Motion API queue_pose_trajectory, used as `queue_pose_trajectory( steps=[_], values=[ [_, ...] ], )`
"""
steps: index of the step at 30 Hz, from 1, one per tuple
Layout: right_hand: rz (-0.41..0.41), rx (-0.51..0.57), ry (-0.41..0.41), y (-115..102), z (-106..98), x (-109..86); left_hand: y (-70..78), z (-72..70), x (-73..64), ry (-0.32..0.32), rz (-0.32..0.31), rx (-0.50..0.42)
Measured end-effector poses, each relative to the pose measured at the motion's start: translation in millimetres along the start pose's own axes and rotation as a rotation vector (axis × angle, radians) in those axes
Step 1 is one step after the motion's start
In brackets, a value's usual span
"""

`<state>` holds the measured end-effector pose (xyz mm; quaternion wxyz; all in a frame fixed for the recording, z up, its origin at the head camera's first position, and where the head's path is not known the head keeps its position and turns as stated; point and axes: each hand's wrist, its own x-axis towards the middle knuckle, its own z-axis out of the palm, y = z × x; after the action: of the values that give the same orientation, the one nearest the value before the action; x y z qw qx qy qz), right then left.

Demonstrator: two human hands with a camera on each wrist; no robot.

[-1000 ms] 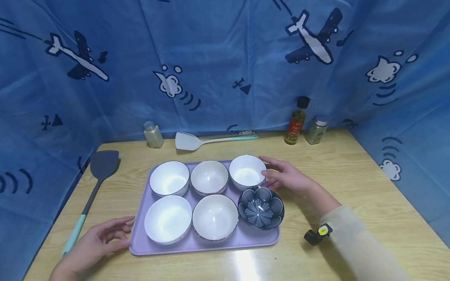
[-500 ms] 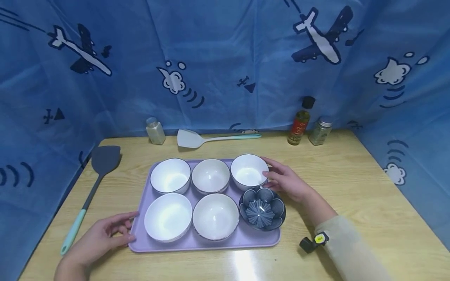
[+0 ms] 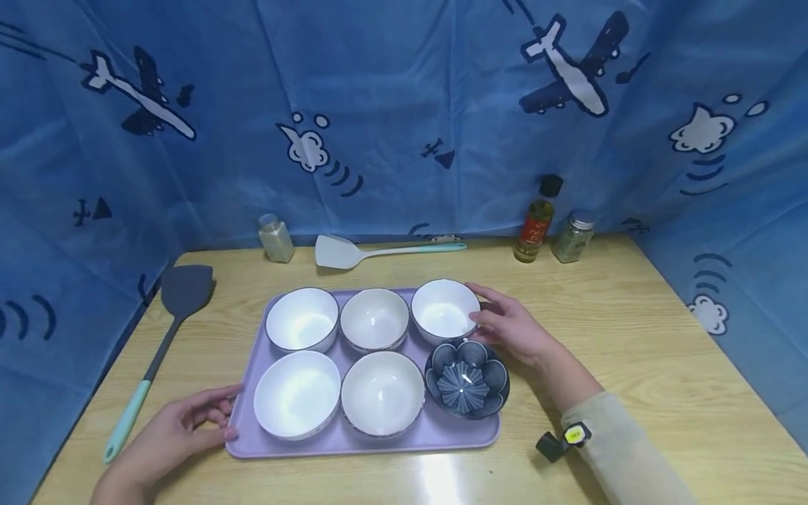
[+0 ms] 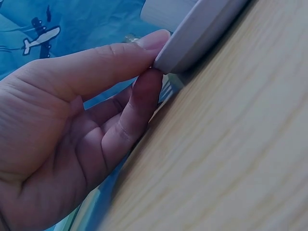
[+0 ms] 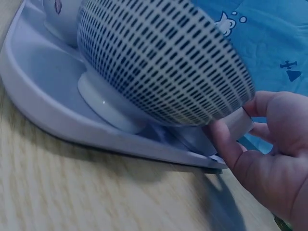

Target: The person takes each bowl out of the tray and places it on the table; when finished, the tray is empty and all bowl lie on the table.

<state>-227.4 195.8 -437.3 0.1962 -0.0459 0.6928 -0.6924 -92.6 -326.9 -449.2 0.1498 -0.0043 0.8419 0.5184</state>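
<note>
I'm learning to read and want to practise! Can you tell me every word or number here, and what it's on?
None can be read for sure.
Red label on the bottle: pale marks like letters, too blurred to read.
Yellow tag by the right wrist: dark marks, too small to read.
Blue curtain: planes and puffs, no words I can see.
Patterned bowl: little dark dashes, not letters.

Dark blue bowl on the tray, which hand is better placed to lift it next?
Likely the right hand: it holds the white bowl just behind the dark blue bowl, though it must let go first. The left hand pinches the opposite edge of the tray, farther away.
</note>
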Motion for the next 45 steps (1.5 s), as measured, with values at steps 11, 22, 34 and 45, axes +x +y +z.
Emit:
queue_pose_trajectory(
  steps=[11,22,34,45],
  values=[
    [-0.038,0.054,-0.016,-10,-7,-5.4,-1.4,0.8,-2.0,0.004,-0.063,0.006],
    [-0.11,0.085,0.127,-30,-44,-17.7,-2.7,0.4,0.0,-0.005,-0.02,0.01],
    [-0.053,0.106,0.225,-22,-73,-18.1,-4.0,-0.8,2.0,-0.017,0.027,0.013],
    [-0.017,0.126,0.225,-10,-78,-11.9,-6.3,0.3,-0.6,-0.013,0.027,-0.017]
  ],
)
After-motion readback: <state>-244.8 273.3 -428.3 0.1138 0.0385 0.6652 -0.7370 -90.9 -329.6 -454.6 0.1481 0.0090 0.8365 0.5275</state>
